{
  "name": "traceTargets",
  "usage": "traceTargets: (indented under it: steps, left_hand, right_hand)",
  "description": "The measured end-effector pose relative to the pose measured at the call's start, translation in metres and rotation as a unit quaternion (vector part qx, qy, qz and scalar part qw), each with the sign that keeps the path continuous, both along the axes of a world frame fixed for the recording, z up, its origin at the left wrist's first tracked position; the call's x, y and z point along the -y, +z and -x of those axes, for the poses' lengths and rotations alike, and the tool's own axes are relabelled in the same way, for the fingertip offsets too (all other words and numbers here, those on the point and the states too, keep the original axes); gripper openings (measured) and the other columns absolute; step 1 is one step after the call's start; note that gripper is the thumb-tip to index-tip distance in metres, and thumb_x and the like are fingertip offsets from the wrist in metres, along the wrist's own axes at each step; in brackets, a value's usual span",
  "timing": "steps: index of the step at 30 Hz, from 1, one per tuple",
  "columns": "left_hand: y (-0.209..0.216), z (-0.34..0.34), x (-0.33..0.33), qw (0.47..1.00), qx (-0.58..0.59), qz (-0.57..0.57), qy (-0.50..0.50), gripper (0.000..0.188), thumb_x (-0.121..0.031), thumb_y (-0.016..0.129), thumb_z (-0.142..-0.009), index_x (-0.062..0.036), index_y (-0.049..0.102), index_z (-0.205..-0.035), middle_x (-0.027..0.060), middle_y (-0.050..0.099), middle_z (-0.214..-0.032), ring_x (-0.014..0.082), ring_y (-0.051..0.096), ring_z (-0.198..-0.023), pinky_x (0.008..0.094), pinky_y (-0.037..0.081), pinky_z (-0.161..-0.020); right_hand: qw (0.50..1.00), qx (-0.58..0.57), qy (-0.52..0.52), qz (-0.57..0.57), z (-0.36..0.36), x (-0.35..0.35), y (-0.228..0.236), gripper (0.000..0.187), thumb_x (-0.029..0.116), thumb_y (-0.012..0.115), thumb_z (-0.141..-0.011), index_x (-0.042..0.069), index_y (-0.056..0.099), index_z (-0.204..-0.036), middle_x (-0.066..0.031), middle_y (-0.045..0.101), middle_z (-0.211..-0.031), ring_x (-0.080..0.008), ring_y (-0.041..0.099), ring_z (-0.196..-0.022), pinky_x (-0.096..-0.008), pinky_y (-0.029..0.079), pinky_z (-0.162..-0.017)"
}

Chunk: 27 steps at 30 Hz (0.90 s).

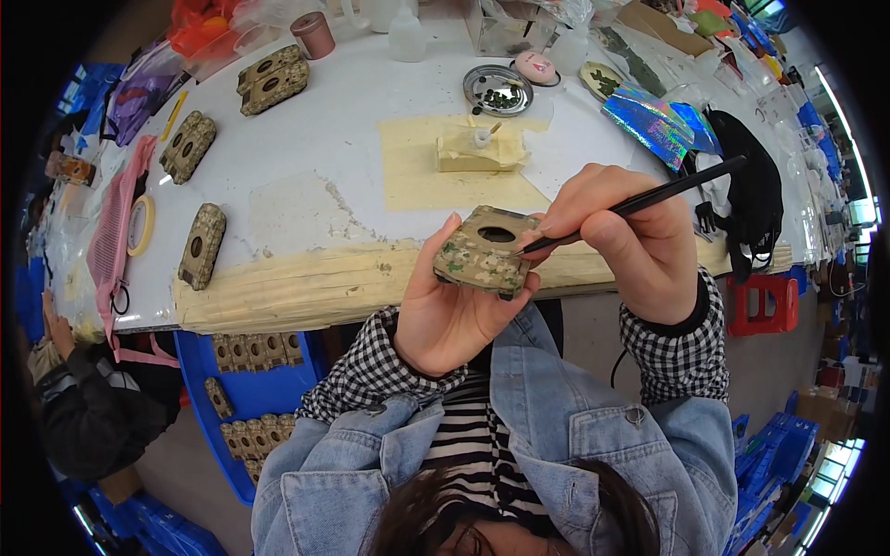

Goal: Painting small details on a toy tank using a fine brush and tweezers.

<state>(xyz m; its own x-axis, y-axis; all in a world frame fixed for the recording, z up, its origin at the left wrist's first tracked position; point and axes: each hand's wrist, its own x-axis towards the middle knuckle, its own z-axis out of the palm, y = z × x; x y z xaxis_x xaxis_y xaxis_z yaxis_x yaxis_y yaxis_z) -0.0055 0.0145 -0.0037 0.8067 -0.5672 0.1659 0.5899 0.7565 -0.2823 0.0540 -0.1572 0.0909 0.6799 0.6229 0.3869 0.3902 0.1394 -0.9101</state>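
Tan-green camouflage shell (476, 259), dark oval hole, held aloft, tilted; slim black tool (684, 184), slanting, tip at shell's surface

Work area: white desk (334, 125) on a grey floor (593, 338).
We see pale yellow covering (306, 289) along the desk's near edge. We locate a red stool (762, 306) beyond the desk's right end, blue crates (768, 477) at lower right, and a bright light strip (848, 139) along the right rim.
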Motion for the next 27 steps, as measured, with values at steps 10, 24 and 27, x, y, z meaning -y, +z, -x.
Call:
traceTargets:
  steps: [10,24,27]
  left_hand:
    - [0.0000,0.0001,-0.0001,1.000,0.004,-0.004,-0.001,0.062,-0.045,0.034,-0.096,0.0022,0.027,-0.136,0.0246,0.030,-0.134,0.0337,0.052,-0.110,0.0381,0.050,-0.096]
    - [0.0033,0.0015,0.0011,1.000,-0.017,-0.013,0.009,0.062,-0.045,0.035,-0.096,0.0032,0.027,-0.135,0.0251,0.031,-0.132,0.0338,0.052,-0.109,0.0372,0.050,-0.096]
    - [0.0061,0.0017,0.0015,0.999,-0.035,-0.013,0.011,0.062,-0.044,0.035,-0.096,0.0034,0.027,-0.135,0.0253,0.031,-0.132,0.0340,0.052,-0.109,0.0373,0.050,-0.096]
  right_hand:
    - [1.000,0.004,0.001,0.001,0.0004,0.0008,-0.0006,0.016,0.009,0.052,-0.093,-0.005,0.060,-0.094,-0.0079,0.062,-0.084,-0.0112,0.061,-0.074,-0.0220,0.049,-0.065]
    - [1.000,0.001,0.002,-0.012,0.0006,0.0010,-0.0027,0.018,0.011,0.051,-0.094,-0.004,0.060,-0.094,-0.0081,0.062,-0.084,-0.0115,0.060,-0.075,-0.0226,0.049,-0.065]
    - [1.000,-0.003,0.004,-0.009,0.0006,0.0014,-0.0029,0.018,0.011,0.051,-0.094,-0.004,0.060,-0.094,-0.0080,0.062,-0.084,-0.0113,0.060,-0.074,-0.0226,0.049,-0.065]
